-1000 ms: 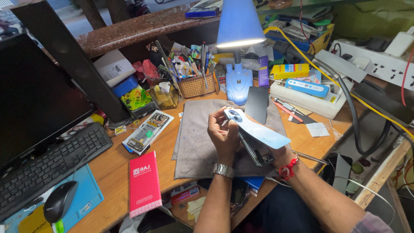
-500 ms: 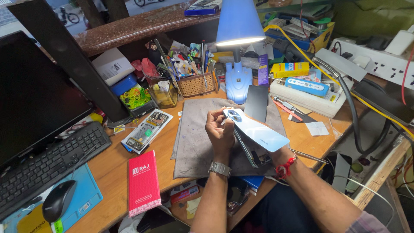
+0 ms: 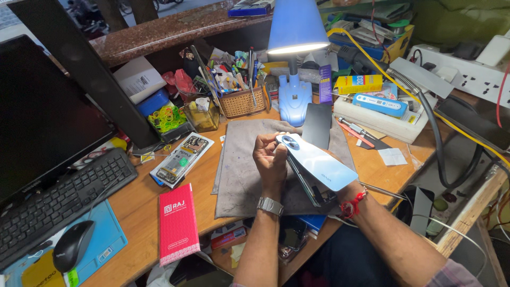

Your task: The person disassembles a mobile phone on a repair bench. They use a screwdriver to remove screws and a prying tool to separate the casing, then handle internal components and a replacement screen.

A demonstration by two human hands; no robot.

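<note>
Your left hand (image 3: 270, 158) pinches the pale blue phone back cover (image 3: 317, 161) above the grey mat (image 3: 239, 175); your right hand (image 3: 340, 191), under the cover, grips its lower end

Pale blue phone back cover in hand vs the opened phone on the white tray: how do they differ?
The pale blue phone back cover is held tilted above the grey cloth by both hands; the opened phone lies flat on the white tray. The cover shows smooth shell, the phone exposed internals.

i'm in a phone repair workshop: my surface (image 3: 133, 212) holds an opened phone (image 3: 180, 159), tool basket (image 3: 241, 102), lamp (image 3: 295, 32), power strip (image 3: 467, 74).
</note>
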